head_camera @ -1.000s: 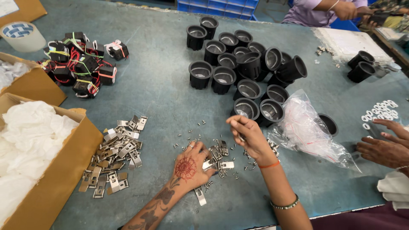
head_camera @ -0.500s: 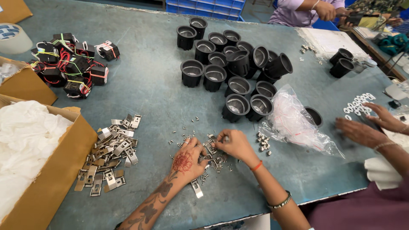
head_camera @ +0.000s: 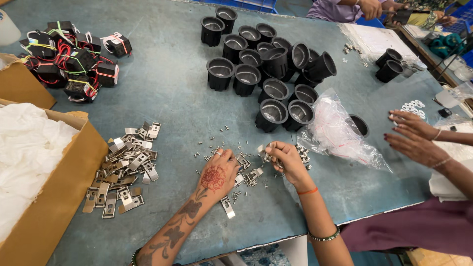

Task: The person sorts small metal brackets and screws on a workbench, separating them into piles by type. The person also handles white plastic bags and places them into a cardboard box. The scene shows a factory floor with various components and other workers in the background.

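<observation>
L hand (head_camera: 217,175) flat, fingers spread on loose screws (head_camera: 236,148); R hand (head_camera: 286,160) pinches metal clip (head_camera: 262,151) w/ fingertips.

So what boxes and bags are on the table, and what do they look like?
Cardboard box: left edge, brown, open, stuffed with white wrapping.
Second cardboard box: behind the first, brown, mostly out of view.
Plastic bag: right of the right hand, clear, crumpled, red print.
</observation>
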